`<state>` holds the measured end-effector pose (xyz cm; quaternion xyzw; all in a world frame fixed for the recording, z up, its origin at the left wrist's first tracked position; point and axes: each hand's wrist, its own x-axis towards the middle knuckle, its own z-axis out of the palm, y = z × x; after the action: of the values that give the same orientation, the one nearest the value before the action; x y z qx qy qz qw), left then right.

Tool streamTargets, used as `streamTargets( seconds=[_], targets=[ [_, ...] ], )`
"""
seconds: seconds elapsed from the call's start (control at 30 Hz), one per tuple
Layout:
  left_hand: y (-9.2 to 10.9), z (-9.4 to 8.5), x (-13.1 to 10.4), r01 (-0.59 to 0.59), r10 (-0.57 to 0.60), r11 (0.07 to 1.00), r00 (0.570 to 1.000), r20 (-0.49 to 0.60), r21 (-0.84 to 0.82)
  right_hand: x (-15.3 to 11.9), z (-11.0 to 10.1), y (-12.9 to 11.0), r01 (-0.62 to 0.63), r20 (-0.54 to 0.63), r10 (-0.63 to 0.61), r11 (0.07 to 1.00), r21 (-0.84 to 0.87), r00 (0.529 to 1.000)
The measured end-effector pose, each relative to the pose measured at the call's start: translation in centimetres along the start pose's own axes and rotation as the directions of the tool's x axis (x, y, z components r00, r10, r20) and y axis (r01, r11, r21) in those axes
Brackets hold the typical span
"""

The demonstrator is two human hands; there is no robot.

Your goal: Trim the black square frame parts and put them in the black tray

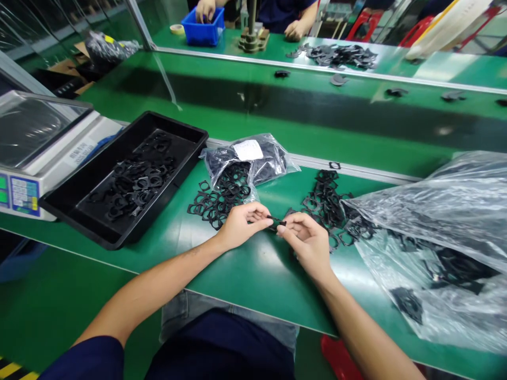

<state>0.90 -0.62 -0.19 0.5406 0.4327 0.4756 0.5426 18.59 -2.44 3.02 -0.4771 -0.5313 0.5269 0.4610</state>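
Note:
Between my two hands, just above the green table, is a small black plastic part (277, 220), partly covered by the fingers. My left hand (243, 224) pinches its left end. The fingers of my right hand (307, 240) are closed on the right end. Beyond my left hand lies a pile of black ring-shaped parts (212, 203), spilling from a clear plastic bag (273, 158) with a white label. Another heap of black ring-shaped parts (327, 195) lies just past my right hand.
A black tray (114, 232) with black parts stands at left beside a white scale (51, 179). At right lies a large clear bag (443, 211). Behind a metal rail, black parts lie on a green strip (237, 111). Across it, a person's hands (293, 30) are near a blue bin (202, 31).

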Motion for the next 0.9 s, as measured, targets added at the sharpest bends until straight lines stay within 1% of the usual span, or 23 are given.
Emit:
streamTargets(
  seconds=[0.1,0.2,0.3,0.37,0.47,0.63,0.77,0.9],
  targets=[
    [0.27,-0.02,0.04,0.092,-0.090,0.991,0.996,0.017,-0.094,0.06,0.00,0.07,0.019,-0.030,-0.018,0.999,0.026,0.999],
    [0.47,-0.06,0.12,0.139,-0.134,0.972,0.990,0.036,-0.189,0.04,0.02,0.06,0.021,-0.029,-0.020,1.000,0.017,0.999],
    [0.61,-0.10,0.13,0.180,-0.172,0.953,0.984,0.054,-0.244,-0.08,0.08,0.02,0.022,-0.018,-0.022,1.000,-0.004,1.000],
    [0.68,-0.09,0.06,0.193,-0.185,0.950,0.981,0.056,-0.247,-0.20,0.16,0.03,0.049,-0.040,-0.050,0.998,-0.029,0.998],
    [0.70,-0.02,-0.06,0.186,-0.184,0.958,0.982,0.027,-0.220,-0.40,0.28,0.13,0.100,-0.082,-0.104,0.993,-0.056,0.991],
    [0.68,-0.02,-0.11,0.213,-0.216,0.951,0.976,0.008,-0.224,-0.47,0.30,0.25,0.122,-0.071,-0.126,0.991,-0.063,0.989],
    [0.78,-0.19,-0.06,0.261,-0.253,0.927,0.965,0.066,-0.268,-0.36,0.21,0.15,0.119,-0.048,-0.124,0.989,-0.088,0.991],
    [0.92,-0.40,0.03,0.342,-0.309,0.888,0.939,0.153,-0.306,-0.26,-0.01,0.16,0.096,-0.033,-0.099,0.992,-0.080,0.995]
  ],
)
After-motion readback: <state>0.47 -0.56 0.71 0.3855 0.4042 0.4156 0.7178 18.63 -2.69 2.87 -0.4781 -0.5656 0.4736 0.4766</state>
